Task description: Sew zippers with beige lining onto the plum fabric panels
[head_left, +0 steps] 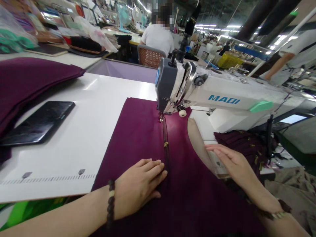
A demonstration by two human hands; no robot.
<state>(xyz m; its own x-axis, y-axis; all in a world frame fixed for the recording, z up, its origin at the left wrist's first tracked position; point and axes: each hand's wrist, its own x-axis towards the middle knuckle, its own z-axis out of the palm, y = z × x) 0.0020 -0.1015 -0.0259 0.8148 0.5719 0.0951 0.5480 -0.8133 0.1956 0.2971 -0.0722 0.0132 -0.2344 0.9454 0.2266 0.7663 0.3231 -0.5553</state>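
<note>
A white table [81, 131] stretches ahead of a worker's hands, with a MAQI sewing machine [222, 92] standing beyond the right hand [232, 164]. Purple fabric [138, 131] extends from beneath the left hand [139, 186] forward under the machine's head. The left hand rests palm down, fingers slightly spread; the right, its fingers pressed together, is just beside the fabric's curved edge, contact unclear. A black phone [41, 121] lies well left of the left hand. A dark zipper [165, 131] bearing a gold slider [166, 144] runs ahead of that hand's fingertips.
</note>
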